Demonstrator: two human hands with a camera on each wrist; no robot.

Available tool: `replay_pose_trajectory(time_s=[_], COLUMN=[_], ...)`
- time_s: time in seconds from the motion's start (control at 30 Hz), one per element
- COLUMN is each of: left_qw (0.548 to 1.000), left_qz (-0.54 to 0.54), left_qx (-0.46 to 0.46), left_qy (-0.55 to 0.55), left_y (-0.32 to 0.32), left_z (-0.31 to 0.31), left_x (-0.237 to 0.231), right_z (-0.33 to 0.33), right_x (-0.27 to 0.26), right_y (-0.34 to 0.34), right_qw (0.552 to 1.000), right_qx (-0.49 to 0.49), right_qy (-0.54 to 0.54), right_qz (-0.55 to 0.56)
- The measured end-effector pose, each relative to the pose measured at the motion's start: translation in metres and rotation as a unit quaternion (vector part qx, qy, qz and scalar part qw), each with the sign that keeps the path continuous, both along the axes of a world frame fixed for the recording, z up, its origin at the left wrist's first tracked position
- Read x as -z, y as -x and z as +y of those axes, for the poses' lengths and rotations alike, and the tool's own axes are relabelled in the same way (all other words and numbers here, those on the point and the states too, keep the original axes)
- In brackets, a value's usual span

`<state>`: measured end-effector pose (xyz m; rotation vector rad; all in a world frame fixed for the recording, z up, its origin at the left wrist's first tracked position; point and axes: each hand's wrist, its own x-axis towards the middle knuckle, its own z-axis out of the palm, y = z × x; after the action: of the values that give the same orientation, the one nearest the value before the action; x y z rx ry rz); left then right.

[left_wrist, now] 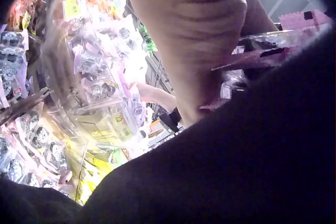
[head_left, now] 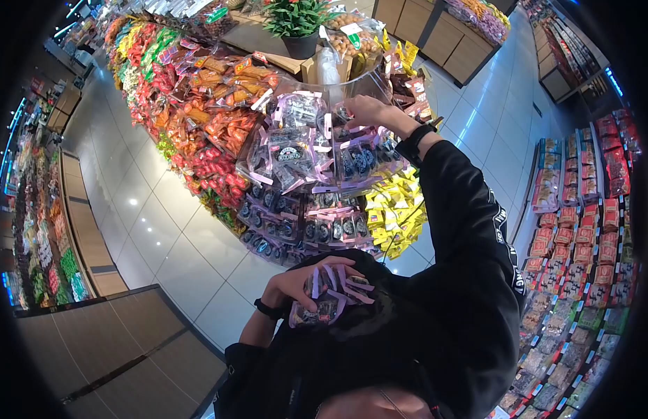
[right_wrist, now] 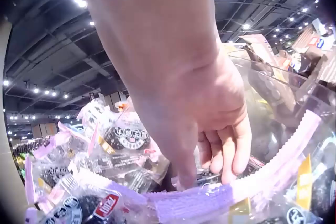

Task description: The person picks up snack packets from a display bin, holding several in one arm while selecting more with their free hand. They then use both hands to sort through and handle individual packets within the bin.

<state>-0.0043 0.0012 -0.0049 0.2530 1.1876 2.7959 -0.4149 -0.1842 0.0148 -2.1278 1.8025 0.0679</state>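
In the head view my left hand (head_left: 292, 285) grips several small clear packets with pale purple edges (head_left: 331, 292) against the dark top. In the left wrist view that hand (left_wrist: 191, 35) looms large, with purple-edged packets (left_wrist: 262, 58) beyond it. My right hand (head_left: 371, 112) is over the clear bin of purple-edged packets (head_left: 296, 150). Seen from the right wrist, this hand (right_wrist: 184, 92) points down, thumb and fingers apart, fingertips among dark-filled packets (right_wrist: 126, 137). A purple strip (right_wrist: 194, 203) crosses in front of the fingertips; whether they grasp a packet is not visible.
Orange-wrapped packets (head_left: 222, 87) and red ones (head_left: 215, 171) lie left of the bin, yellow packets (head_left: 395, 209) at its lower right. A potted plant (head_left: 299, 28) stands behind. Shelves of packets (head_left: 582, 237) line the right; a brown cabinet (head_left: 121, 349) is at lower left.
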Motion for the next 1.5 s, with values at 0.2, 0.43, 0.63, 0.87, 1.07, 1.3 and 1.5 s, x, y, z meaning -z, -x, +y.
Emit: replay_pose_trajectory(time_s=[0.2,0.43,0.63,0.87,1.07,1.3,1.5], left_qw=[1.000,1.000,1.000,1.000,1.000,0.996,0.997], left_qz=[0.007,0.019,0.004,-0.008,-0.027,-0.089,-0.069], left_qx=[0.006,-0.001,0.011,-0.013,-0.011,0.012,-0.006], left_qy=[-0.009,0.003,0.011,-0.028,0.006,0.015,0.029], left_y=[0.004,0.003,0.000,-0.003,-0.002,0.003,-0.005], left_z=[0.001,0.002,0.000,0.001,-0.004,-0.004,0.000], left_x=[0.002,0.002,0.005,0.000,0.004,0.004,0.010], right_z=[-0.005,0.008,0.018,0.154,0.294,0.334,0.324], right_x=[0.004,-0.004,-0.014,-0.105,-0.079,-0.052,-0.023], right_y=[-0.013,-0.024,-0.018,-0.066,-0.133,-0.156,-0.144], right_qw=[0.997,0.998,0.996,0.891,0.850,0.883,0.855], right_qx=[0.003,-0.015,-0.015,-0.105,-0.157,0.042,-0.041], right_qy=[-0.006,0.032,0.051,-0.152,-0.237,-0.058,-0.019], right_qz=[0.076,0.046,0.073,-0.415,-0.442,-0.464,-0.517])
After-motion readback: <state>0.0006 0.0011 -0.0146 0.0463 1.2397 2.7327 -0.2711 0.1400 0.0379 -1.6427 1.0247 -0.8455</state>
